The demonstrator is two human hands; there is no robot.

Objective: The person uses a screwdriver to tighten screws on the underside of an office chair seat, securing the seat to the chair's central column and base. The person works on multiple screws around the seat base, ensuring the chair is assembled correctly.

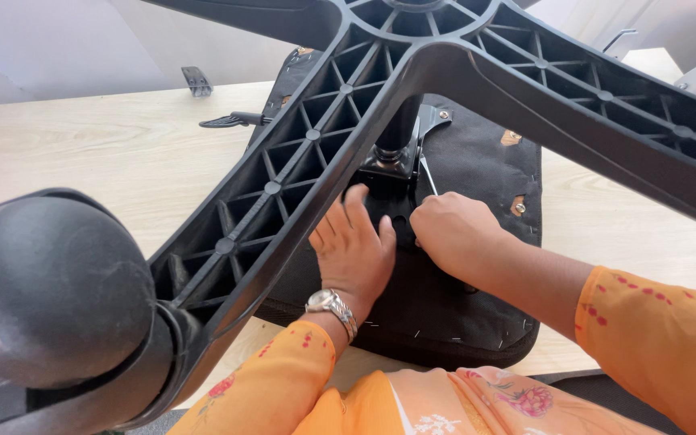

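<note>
The head view shows one upturned office chair lying seat-down on one pale wooden table point(106, 161). Its black fabric-covered seat underside point(477, 169) faces up, with small metal staples along the near edge and a few tan patches with screws near the far and right edges. One black metal mechanism plate point(388, 173) sits at the middle of the seat underside, and a black column rises from it to one black plastic star-shaped chair base point(316, 137), whose ribbed, honeycombed arms spread across the frame. Three arms are visible. One black rounded caster wheel point(50, 282) fills the lower left, at the end of the nearest arm. A black lever handle point(231, 121) pokes out at the far left side of the seat, and one small black plastic piece point(196, 80) lies apart on the table beyond it.

Two hands are at work, both in orange floral sleeves. The left hand point(354, 250), wearing one silver wristwatch point(332, 306), lies flat with fingers spread on the seat underside just below the plate. The right hand point(453, 234) is curled closed around one thin silver metal tool point(428, 176), whose shaft slants up toward the plate. The two hands are just beside each other.
</note>
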